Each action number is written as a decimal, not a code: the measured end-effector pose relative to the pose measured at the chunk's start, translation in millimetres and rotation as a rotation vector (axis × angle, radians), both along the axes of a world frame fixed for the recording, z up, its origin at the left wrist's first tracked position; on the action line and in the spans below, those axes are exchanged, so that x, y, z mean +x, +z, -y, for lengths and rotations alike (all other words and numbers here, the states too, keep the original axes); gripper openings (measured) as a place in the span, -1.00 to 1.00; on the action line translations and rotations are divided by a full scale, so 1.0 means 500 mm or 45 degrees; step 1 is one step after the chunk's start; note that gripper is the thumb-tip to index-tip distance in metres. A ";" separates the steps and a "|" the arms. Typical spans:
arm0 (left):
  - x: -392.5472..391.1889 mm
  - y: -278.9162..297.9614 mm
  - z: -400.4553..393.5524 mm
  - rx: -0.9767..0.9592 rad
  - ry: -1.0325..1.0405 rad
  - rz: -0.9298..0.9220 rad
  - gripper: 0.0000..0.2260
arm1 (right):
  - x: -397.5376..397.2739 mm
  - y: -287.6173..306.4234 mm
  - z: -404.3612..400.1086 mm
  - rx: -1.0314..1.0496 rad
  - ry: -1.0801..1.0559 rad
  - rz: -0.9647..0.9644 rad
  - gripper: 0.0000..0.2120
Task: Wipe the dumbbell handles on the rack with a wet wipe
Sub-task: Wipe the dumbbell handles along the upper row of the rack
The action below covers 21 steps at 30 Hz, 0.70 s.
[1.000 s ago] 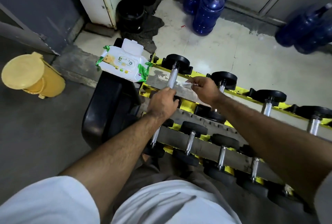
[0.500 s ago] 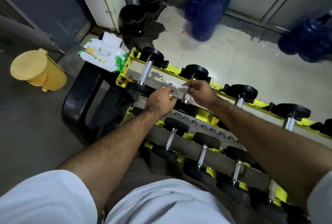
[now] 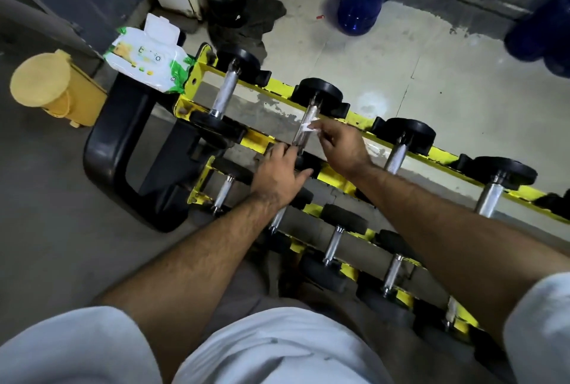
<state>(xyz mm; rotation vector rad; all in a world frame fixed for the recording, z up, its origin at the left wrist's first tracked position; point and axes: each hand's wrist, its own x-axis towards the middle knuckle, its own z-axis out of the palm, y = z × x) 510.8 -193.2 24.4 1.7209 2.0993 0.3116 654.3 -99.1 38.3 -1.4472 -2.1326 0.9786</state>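
On the top tier of the yellow rack (image 3: 334, 175), the second dumbbell from the left has a bright knurled steel handle (image 3: 305, 130) between two black round heads, its far head (image 3: 317, 94) resting on the far rail. Against this handle the right hand (image 3: 340, 147) pinches a small crumpled white wipe (image 3: 308, 127), fingertips curled on it about midway along the bar. At the handle's near end lies the left hand (image 3: 279, 172), fingers nearly straight and spread, thumb out to the right, its grip wide and holding nothing; the fingertips touch or sit just beside the bar, which of the two I cannot tell. Left of it on the same tier sits another dumbbell (image 3: 226, 92) with a duller, matte grey handle. More dumbbells line the top tier to the right and the lower tiers nearer the person, all with black heads and steel bars. Rack paint is chipped, black showing through the yellow. At the rack's far left end lies a white and green wipe pack (image 3: 146, 58), its lid flipped up. Farther left, a yellow bin (image 3: 51, 87) stands on the floor.
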 end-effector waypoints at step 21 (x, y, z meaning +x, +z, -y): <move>-0.073 -0.048 -0.031 0.075 0.472 0.703 -0.70 | 0.002 -0.153 -0.118 0.662 0.937 0.170 -0.55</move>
